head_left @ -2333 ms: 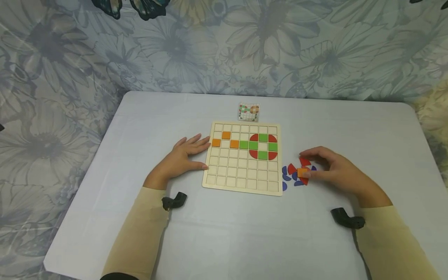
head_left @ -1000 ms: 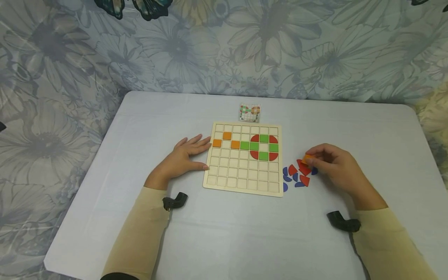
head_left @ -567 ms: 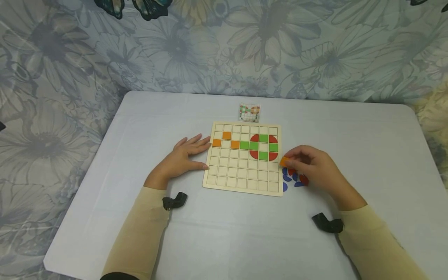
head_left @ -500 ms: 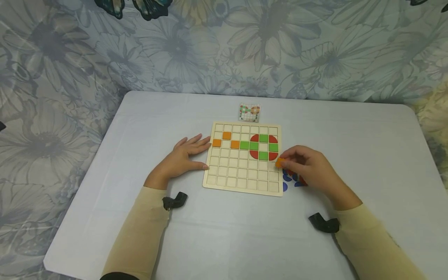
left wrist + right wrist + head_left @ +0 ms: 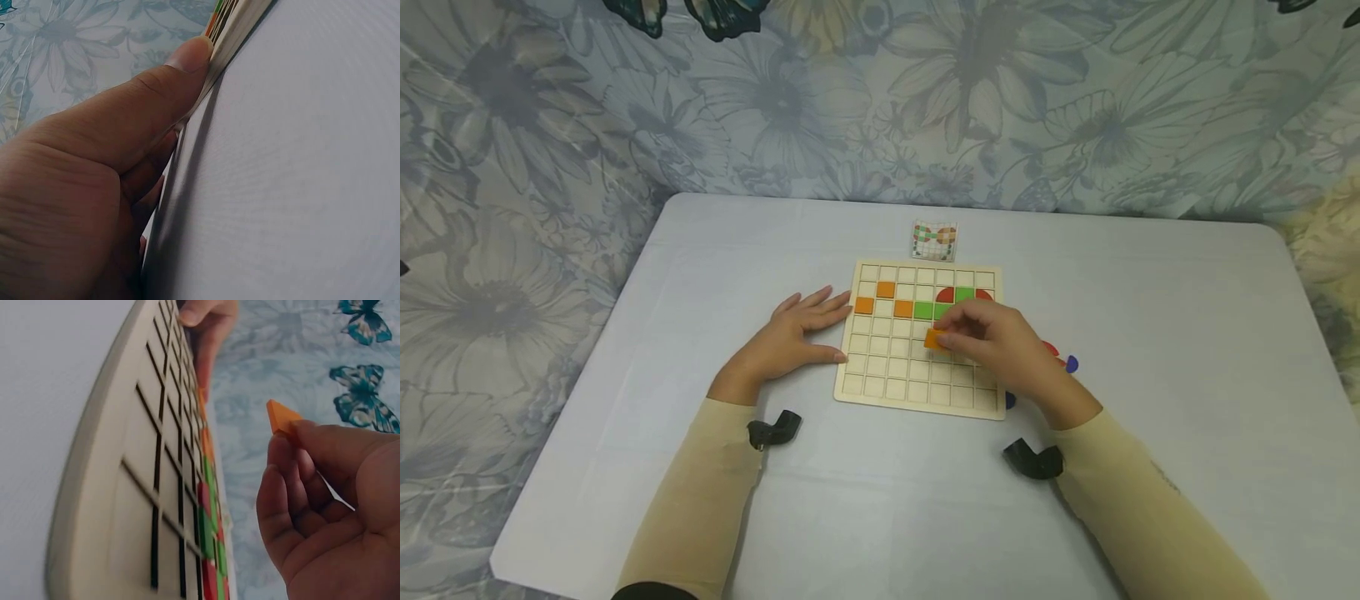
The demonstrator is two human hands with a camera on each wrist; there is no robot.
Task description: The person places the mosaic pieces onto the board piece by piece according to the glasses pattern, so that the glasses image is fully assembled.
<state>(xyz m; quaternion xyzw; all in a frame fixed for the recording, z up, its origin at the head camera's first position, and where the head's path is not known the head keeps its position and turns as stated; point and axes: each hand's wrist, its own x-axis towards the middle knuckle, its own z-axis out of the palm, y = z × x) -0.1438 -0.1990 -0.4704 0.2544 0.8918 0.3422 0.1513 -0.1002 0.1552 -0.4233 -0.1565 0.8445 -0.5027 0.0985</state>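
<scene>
A pale wooden grid board (image 5: 887,367) lies mid-table, with orange, green and red pieces set in its upper cells. My left hand (image 5: 793,333) lies flat with spread fingers, thumb and fingertips at the board's left edge; the left wrist view shows the thumb (image 5: 187,56) against that edge. Over the board's middle, my right hand (image 5: 992,342) pinches an orange square tile (image 5: 933,338) between thumb and fingers. In the right wrist view the orange tile (image 5: 282,417) is held above the board's surface. Part of the red and green pattern is hidden behind the right hand.
Behind the board lies a small printed card (image 5: 934,241) with a coloured grid pattern. Loose red and blue pieces, including a blue one (image 5: 1072,364), lie right of the board, partly covered by the right arm. A flowered cloth (image 5: 775,100) hangs behind the table.
My right hand has picked the orange tile from the loose pieces and carried it left, from beside the board to over its middle. The left hand stays in place.
</scene>
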